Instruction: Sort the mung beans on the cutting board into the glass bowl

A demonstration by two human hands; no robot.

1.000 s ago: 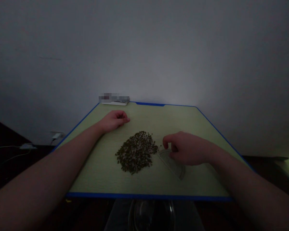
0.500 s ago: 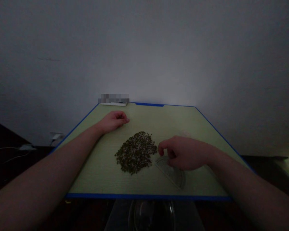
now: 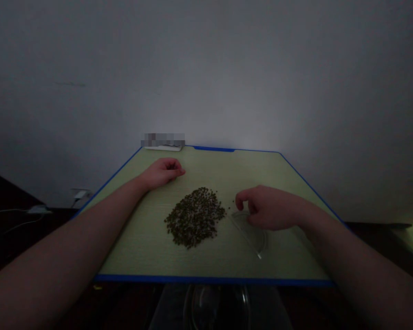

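A heap of small dark greenish-brown beans [image 3: 195,217] lies spread on the table [image 3: 147,247], with a few loose grains at its right side. My right hand [image 3: 270,208] is to the right of the heap. Its thumb and fingers are closed on the upper part of a clear half-round protractor [image 3: 249,236], while the index finger curls forward. The protractor's straight edge faces the beans, apart from them. My left hand [image 3: 163,173] rests on the table beyond the heap's left side, fingers curled in; what they hold, if anything, is hidden in shadow.
At the far left corner sits a white flat object [image 3: 163,147], blurred on top. A blue strip [image 3: 214,149] marks the far edge against the wall [image 3: 213,78]. Below the near edge, a round transparent container [image 3: 216,307] stands at my lap.
My right hand has moved away from me and slightly right, taking the protractor away from the heap. A few grains now lie apart at the heap's right. My left hand stays still.
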